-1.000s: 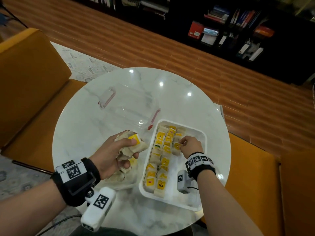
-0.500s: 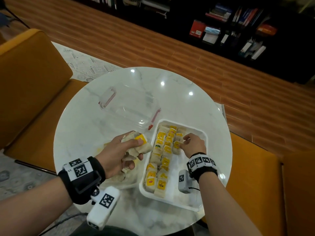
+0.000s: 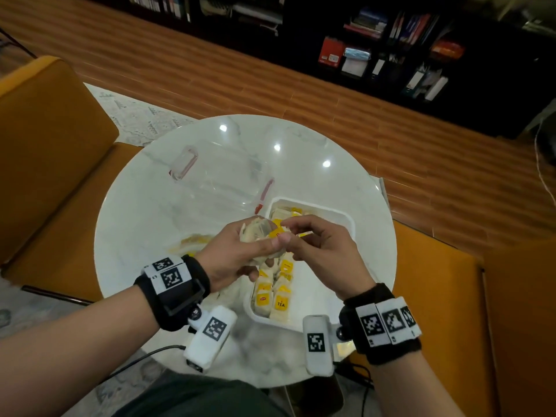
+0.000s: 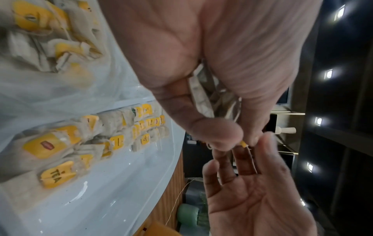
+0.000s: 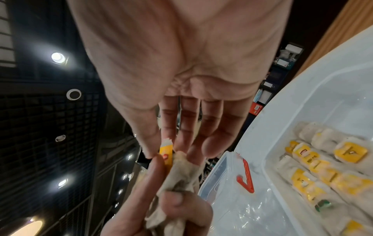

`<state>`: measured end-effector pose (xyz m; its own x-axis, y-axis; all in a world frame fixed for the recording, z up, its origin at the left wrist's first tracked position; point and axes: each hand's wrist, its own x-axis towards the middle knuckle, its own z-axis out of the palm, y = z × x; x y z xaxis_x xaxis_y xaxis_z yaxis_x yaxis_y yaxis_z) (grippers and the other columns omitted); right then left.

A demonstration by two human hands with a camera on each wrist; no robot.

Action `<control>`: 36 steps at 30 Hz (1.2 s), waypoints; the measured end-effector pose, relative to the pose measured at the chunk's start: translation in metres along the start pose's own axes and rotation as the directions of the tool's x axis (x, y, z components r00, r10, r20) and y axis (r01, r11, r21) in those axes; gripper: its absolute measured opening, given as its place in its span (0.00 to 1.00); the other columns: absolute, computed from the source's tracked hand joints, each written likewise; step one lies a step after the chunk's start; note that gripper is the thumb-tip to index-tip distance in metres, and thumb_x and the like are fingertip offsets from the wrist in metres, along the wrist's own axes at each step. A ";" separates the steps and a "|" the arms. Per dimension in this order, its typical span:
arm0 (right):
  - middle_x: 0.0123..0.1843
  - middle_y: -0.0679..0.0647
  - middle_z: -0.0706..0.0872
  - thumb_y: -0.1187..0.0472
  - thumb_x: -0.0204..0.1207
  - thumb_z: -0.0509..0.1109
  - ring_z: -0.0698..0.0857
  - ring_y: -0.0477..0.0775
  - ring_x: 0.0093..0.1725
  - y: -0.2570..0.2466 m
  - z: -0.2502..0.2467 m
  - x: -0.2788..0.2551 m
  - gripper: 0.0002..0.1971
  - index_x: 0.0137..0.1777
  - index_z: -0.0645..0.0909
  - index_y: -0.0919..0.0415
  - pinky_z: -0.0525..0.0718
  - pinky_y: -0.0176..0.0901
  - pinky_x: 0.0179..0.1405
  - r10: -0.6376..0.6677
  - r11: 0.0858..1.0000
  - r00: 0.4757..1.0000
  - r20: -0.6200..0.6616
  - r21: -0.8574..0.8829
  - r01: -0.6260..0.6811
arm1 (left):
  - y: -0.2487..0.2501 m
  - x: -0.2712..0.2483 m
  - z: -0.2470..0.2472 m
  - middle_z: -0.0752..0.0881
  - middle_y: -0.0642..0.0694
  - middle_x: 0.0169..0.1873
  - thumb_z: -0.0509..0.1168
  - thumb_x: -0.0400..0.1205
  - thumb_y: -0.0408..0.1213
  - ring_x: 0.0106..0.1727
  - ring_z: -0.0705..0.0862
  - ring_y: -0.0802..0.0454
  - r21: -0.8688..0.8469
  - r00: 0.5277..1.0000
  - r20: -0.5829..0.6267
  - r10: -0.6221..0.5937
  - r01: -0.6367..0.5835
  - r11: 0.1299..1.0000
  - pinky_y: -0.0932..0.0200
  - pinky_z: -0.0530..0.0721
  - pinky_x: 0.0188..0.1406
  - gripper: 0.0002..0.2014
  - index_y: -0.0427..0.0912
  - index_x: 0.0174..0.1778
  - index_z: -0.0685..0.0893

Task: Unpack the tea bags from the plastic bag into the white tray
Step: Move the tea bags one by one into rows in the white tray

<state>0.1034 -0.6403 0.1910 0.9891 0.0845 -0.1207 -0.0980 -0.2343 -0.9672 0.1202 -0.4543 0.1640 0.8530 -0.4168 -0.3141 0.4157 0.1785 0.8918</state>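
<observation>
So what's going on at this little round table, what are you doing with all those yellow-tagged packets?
A person is moving tea bags out of a plastic bag and into a white tray. The left hand grips a bunch of tea bags above the tray, and the right hand pinches one yellow tag from that bunch. Two rows of tea bags already lie in the tray. A clear lid with red clips lies beyond it on the marble table.
</observation>
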 end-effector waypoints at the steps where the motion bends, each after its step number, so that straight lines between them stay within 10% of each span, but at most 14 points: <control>1: 0.47 0.49 0.92 0.58 0.78 0.79 0.91 0.54 0.44 0.001 -0.001 -0.002 0.05 0.52 0.91 0.55 0.90 0.44 0.45 -0.009 1.000 1.000 -0.003 -0.019 0.009 | -0.001 -0.001 0.003 0.87 0.42 0.37 0.77 0.76 0.37 0.32 0.83 0.51 0.004 1.000 0.010 0.007 -0.007 1.000 0.63 0.74 0.17 0.15 0.39 0.55 0.84; 12: 0.47 0.60 0.92 0.63 0.82 0.74 0.90 0.54 0.45 0.003 -0.024 -0.031 0.03 0.52 0.85 0.63 0.88 0.43 0.41 -0.013 0.990 0.989 -0.149 0.139 0.034 | -0.007 -0.009 0.025 0.85 0.31 0.41 0.67 0.75 0.32 0.31 0.85 0.44 -0.203 0.999 0.033 0.003 0.004 0.979 0.60 0.78 0.15 0.16 0.36 0.59 0.80; 36: 0.43 0.54 0.89 0.71 0.77 0.77 0.90 0.54 0.44 0.004 -0.026 -0.033 0.13 0.60 0.87 0.61 0.89 0.44 0.45 -0.058 0.966 0.990 -0.130 0.243 0.089 | -0.003 -0.012 0.031 0.85 0.42 0.39 0.70 0.82 0.43 0.28 0.81 0.48 -0.177 0.995 -0.060 0.079 -0.089 0.980 0.63 0.72 0.16 0.08 0.45 0.53 0.84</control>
<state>0.0729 -0.6692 0.1973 0.9990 -0.0289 -0.0342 -0.0338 0.0165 -0.9993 0.0995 -0.4772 0.1751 0.9006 -0.3471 -0.2615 0.3877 0.3697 0.8444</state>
